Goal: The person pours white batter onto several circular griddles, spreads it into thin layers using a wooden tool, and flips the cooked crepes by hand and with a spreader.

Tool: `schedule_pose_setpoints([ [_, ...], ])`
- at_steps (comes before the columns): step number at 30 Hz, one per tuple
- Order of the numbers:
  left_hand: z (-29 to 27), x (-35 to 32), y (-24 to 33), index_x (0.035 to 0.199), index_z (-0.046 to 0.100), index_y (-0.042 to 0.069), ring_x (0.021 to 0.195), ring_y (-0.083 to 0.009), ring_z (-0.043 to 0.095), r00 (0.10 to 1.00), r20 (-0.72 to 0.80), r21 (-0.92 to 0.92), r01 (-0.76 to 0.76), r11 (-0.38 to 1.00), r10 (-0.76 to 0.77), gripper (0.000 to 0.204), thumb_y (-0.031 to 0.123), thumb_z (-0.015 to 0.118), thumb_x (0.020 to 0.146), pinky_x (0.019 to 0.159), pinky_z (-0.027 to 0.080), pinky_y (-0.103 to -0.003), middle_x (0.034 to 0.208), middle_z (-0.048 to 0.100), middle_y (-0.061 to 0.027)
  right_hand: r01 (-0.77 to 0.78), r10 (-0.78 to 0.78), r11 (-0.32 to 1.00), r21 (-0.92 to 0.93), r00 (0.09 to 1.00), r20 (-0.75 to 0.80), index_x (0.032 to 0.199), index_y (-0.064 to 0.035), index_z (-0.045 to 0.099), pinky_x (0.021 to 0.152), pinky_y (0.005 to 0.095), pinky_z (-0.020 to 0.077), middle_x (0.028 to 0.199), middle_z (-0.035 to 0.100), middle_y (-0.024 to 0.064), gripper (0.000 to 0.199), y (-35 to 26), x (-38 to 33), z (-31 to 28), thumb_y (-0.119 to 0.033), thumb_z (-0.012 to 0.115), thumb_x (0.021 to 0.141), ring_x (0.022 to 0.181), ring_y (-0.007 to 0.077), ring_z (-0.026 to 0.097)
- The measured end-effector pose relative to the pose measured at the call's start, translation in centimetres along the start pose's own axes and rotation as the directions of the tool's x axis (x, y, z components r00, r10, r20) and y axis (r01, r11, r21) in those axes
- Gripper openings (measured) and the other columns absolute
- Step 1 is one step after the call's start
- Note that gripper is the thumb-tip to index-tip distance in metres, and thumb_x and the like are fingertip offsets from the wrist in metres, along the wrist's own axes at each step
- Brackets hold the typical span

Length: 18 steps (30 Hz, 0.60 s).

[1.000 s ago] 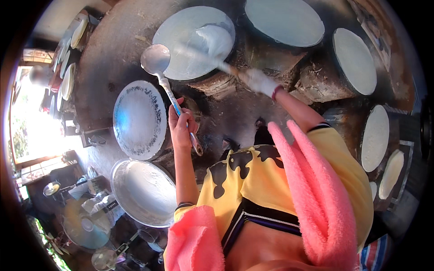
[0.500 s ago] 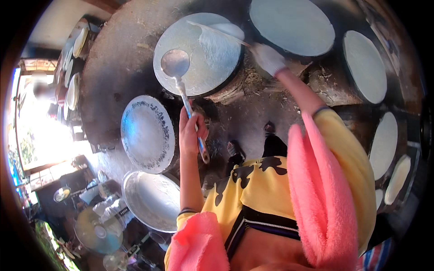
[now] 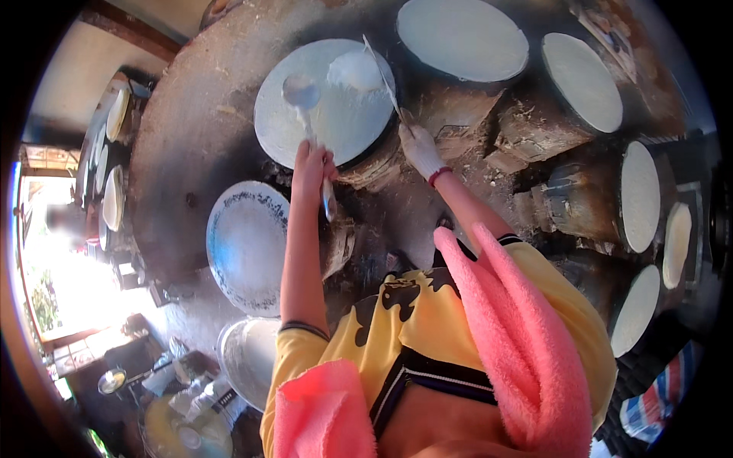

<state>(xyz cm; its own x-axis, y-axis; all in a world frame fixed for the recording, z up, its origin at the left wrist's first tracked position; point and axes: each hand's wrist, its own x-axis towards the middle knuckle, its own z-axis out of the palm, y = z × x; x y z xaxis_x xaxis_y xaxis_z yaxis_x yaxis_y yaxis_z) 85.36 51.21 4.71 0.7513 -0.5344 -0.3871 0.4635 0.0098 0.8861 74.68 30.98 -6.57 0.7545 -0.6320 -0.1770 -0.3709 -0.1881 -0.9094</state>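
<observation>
— Silver basin (image 3: 238, 368) is sitting lower left, partly hidden behind the sleeve (image 3: 294, 347). Above it, a speckled pan (image 3: 246, 248) is showing a dark ring along its edge. Left hand (image 3: 311, 164)?

— Grasping the ladle (image 3: 301, 91), fingers curling round the handle. Ladle bowl is hanging over the left half of the coated pan (image 3: 275, 126); can't tell if it's touching.

— How's it handling, by your guess?

— Stiff, looking like metal. Light when empty, probably tip-heavy when carrying a load. Mid-handle is serving fine; gripping nearer the bowl would be adding control, maybe heat too.

— And the white paste (image 3: 355, 70)?

— Lying in a mound at the coated pan's far side, right of the ladle bowl. Looking soft and wet, so fingers won't be getting a hold; better working it by a tool edge. Layer around it is looking thin, likely fragile.

— Right hand (image 3: 420, 149)?

— Wearing a white glove (image 3: 424, 156), clasping the near end of the flat blade (image 3: 384, 80), which is slanting up just right of the paste. Thin, light, possibly flexing; near end is the right hold. Damp glove might be slipping.

— Further right?

— White-topped pans (image 3: 462, 38) are standing apart from both tools.
</observation>
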Motion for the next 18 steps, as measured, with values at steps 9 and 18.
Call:
schedule_pose_setpoints([
  [9, 0.0, 7.6, 4.4, 0.105, 0.045, 0.007, 0.045, -0.0066, 0.033, 0.999, -0.006, 0.048, -0.032, 0.998, 0.033, 0.012, 0.008, 0.042, 0.092, 0.041, 0.030, -0.023, 0.070, 0.045, -0.0028, 0.190, -0.127, 0.917, -0.352, 0.973, 0.194, 0.123, -0.0091, 0.049, 0.076, 0.0497, 0.0462, 0.097, 0.060, 0.0258, 0.039, -1.6, 1.9, -2.1, -0.032, 0.038, 0.093, 0.089, 0.0420, 0.058],
  [18, -3.5, 11.7, 7.4, 0.094, 0.042, 0.005, 0.045, -0.0108, 0.037, 0.994, 0.062, 0.069, 0.086, 0.994, -0.091, 0.009, 0.014, 0.044, 0.094, 0.041, 0.031, -0.026, 0.067, 0.045, -0.0057, 0.432, -0.324, 0.853, -0.292, 0.878, 0.352, 0.132, -0.0115, 0.041, 0.089, 0.0385, 0.0443, 0.117, 0.055, 0.0216, 0.046, -3.1, 3.4, -4.7, -0.037, 0.034, 0.095, 0.108, 0.0380, 0.052],
])
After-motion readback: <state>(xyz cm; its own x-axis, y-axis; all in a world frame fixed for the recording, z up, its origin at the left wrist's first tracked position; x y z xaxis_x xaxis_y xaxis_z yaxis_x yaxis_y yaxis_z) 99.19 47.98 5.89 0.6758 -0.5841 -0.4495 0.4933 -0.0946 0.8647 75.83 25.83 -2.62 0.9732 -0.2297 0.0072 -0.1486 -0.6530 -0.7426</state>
